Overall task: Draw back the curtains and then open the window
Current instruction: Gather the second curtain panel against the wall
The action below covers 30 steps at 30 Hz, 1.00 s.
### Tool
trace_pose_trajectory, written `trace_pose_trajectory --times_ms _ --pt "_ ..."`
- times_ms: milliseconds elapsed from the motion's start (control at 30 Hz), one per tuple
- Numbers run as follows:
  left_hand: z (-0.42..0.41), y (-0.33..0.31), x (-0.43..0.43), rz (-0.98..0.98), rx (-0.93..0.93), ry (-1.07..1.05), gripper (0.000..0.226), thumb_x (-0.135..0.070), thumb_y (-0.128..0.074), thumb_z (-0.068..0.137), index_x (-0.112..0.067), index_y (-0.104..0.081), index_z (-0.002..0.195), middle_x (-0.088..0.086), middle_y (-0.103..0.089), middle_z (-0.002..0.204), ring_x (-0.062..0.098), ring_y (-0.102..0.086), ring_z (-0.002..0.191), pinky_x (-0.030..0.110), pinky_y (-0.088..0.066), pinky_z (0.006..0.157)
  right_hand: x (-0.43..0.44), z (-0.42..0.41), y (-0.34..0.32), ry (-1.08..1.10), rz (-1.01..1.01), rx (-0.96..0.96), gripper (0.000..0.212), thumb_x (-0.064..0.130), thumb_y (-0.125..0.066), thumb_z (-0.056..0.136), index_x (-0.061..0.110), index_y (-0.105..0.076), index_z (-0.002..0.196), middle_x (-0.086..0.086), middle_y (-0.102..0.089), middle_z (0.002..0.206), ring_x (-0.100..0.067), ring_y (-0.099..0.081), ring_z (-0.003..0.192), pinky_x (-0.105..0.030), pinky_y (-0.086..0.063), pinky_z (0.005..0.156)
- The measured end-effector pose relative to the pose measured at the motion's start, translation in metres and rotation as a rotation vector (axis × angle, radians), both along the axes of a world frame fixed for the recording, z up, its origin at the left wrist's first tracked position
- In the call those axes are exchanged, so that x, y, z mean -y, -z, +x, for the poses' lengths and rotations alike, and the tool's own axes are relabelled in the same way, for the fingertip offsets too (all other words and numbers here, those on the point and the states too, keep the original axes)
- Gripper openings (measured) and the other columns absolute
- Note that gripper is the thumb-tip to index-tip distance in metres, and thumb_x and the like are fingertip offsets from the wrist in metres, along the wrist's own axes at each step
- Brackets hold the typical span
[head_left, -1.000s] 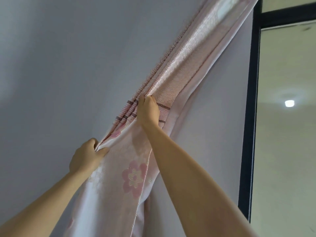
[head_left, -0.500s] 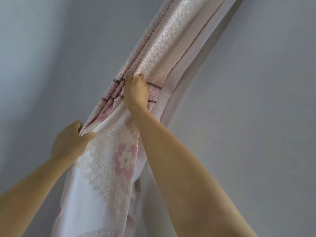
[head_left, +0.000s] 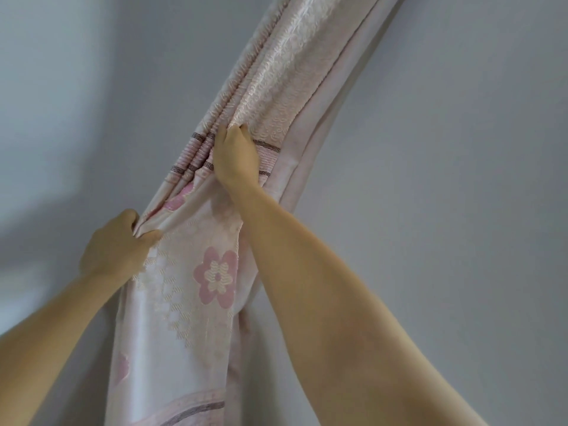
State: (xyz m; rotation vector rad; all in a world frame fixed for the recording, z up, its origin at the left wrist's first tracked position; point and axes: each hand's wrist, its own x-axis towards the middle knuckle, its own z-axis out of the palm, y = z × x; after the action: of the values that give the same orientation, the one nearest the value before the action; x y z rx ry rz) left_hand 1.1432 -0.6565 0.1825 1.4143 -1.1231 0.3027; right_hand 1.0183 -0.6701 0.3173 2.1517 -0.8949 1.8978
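A pale pink curtain [head_left: 285, 96] with pink flowers and thin dark stripes hangs bunched into folds against a grey wall, running from the top right down to the bottom left. My left hand [head_left: 115, 245] pinches the curtain's left edge just above a pink flower. Higher up, my right hand [head_left: 235, 155] grips the gathered folds at the dark stripes. Both arms reach upward. No window or window frame shows in this view.
Plain grey wall [head_left: 445, 195] fills both sides of the curtain. A soft shadow lies on the wall at the left.
The view has swung left, so the dark window frame at the right has left the picture. Both hands keep their hold on the bunched curtain.
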Motion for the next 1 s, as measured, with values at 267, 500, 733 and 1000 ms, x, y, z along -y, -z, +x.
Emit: trace_pose_trajectory --times_ms 267,500,733,1000 --pt "0.0 0.01 0.018 -0.02 -0.001 0.068 0.036 -0.027 -0.06 0.083 -0.008 -0.034 0.067 0.01 -0.042 0.061 0.037 -0.05 0.069 0.036 -0.032 0.058 0.001 -0.004 0.008 0.076 0.036 -0.015 0.032 0.013 -0.026 0.095 -0.005 -0.051 0.101 -0.023 -0.051 0.12 -0.039 -0.049 0.109 -0.052 -0.044 0.09" --pt "-0.063 0.043 0.021 0.007 -0.016 0.138 0.04 -0.026 -0.059 0.084 -0.013 -0.027 0.065 0.007 -0.039 0.059 0.036 -0.049 0.068 0.034 -0.029 0.056 -0.003 -0.064 0.031 0.177 0.057 -0.071 0.035 0.017 -0.026 0.097 -0.006 -0.052 0.1 -0.024 -0.052 0.119 -0.04 -0.05 0.107 -0.047 -0.041 0.088" --pt "-0.124 0.063 0.014 0.039 -0.038 0.228 0.044 -0.023 -0.058 0.084 -0.018 -0.022 0.059 0.005 -0.039 0.058 0.033 -0.046 0.063 0.032 -0.024 0.049 -0.012 -0.12 0.051 0.239 0.047 -0.072 0.036 0.017 -0.028 0.096 -0.007 -0.055 0.094 -0.023 -0.055 0.114 -0.039 -0.052 0.103 -0.046 -0.041 0.086" --pt "-0.17 0.081 0.003 0.03 -0.2 0.483 0.02 -0.018 -0.066 0.078 -0.011 -0.047 0.079 0.003 -0.05 0.071 0.028 -0.049 0.073 0.033 -0.036 0.055 -0.026 -0.164 0.065 0.184 0.102 -0.076 0.034 0.019 -0.03 0.096 0.001 -0.052 0.078 -0.021 -0.058 0.101 -0.033 -0.052 0.087 -0.038 -0.035 0.073"
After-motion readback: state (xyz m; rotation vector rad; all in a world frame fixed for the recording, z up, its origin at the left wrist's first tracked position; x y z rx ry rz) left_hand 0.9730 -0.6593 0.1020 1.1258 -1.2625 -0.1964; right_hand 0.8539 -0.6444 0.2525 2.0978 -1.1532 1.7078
